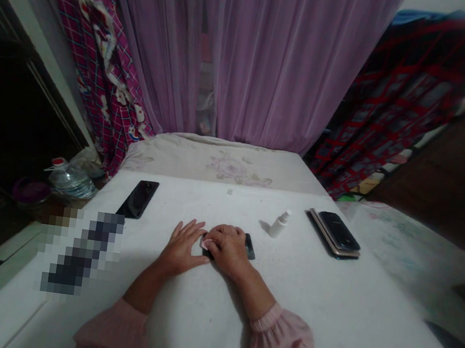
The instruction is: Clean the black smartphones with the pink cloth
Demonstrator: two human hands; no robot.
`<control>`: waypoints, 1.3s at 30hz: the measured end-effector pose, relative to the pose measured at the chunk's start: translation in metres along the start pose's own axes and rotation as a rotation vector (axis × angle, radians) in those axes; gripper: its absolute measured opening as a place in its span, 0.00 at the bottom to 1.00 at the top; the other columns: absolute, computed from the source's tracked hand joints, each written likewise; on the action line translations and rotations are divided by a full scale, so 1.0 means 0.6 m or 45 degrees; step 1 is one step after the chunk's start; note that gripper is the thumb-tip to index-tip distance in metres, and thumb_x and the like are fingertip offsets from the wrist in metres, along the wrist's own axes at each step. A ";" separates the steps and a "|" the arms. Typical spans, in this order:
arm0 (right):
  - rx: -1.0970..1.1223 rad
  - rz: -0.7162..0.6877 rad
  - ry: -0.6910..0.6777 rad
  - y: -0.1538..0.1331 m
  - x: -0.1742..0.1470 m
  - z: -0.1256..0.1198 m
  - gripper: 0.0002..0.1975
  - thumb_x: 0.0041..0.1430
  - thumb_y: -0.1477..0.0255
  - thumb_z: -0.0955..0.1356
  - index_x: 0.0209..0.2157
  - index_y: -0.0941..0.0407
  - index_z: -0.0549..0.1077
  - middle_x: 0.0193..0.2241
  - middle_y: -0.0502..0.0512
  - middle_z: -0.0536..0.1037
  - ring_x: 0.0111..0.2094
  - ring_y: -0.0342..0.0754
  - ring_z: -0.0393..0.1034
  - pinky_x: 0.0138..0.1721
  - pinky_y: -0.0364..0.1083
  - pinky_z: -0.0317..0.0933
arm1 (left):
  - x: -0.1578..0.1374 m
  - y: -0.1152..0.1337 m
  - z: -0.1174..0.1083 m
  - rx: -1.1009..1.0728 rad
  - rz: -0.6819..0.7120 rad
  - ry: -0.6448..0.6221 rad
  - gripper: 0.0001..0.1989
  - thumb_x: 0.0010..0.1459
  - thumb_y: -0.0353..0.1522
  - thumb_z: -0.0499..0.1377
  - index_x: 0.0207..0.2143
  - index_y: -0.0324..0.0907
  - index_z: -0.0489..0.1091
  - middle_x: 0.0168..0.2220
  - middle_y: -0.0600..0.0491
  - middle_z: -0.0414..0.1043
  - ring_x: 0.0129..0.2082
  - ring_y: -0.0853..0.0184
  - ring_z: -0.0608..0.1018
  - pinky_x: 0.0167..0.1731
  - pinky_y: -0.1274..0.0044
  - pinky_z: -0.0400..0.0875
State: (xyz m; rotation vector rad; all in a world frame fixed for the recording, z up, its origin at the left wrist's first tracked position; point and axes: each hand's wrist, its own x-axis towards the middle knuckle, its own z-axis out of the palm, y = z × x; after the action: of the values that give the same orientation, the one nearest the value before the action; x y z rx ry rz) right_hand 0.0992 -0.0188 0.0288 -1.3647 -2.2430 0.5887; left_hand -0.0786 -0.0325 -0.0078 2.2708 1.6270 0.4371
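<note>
Black and flat, the phone [250,246] lay under the closed right hand [227,249] pressing a pad [205,244], its long axis running away from the person, the open left hand [182,245] flat just beside it.

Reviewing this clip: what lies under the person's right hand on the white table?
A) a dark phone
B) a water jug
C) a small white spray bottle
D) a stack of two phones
A: the right hand rests on a dark phone; the spray bottle stands apart.

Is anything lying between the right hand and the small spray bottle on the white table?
Nothing visible does. The right hand rests on a dark phone, and only bare white table separates it from the spray bottle, up and to its right.
</note>
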 end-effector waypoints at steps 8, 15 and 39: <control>-0.120 0.043 0.075 -0.008 0.005 0.014 0.08 0.61 0.67 0.67 0.40 0.45 0.77 0.40 0.51 0.77 0.47 0.49 0.65 0.55 0.57 0.40 | 0.001 0.003 -0.003 -0.014 -0.007 -0.027 0.34 0.49 0.44 0.65 0.57 0.46 0.62 0.64 0.47 0.58 0.66 0.54 0.54 0.64 0.57 0.39; -0.091 -0.074 -0.089 -0.021 -0.006 -0.006 0.06 0.58 0.71 0.67 0.32 0.49 0.78 0.44 0.50 0.75 0.50 0.50 0.63 0.56 0.58 0.40 | -0.001 0.002 0.003 0.001 0.013 0.031 0.31 0.49 0.39 0.65 0.56 0.47 0.63 0.63 0.47 0.59 0.65 0.54 0.55 0.64 0.57 0.40; -0.081 -0.072 -0.069 -0.012 -0.026 -0.014 0.07 0.58 0.72 0.68 0.34 0.48 0.79 0.50 0.51 0.73 0.55 0.51 0.59 0.56 0.56 0.43 | -0.003 -0.002 0.004 0.009 0.035 0.013 0.33 0.50 0.44 0.65 0.57 0.47 0.62 0.63 0.47 0.58 0.66 0.54 0.54 0.64 0.56 0.39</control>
State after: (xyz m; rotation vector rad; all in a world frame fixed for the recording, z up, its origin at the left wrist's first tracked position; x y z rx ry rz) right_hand 0.1053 -0.0346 0.0373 -1.3256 -2.3536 0.5454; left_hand -0.0795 -0.0339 -0.0106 2.3020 1.6065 0.4517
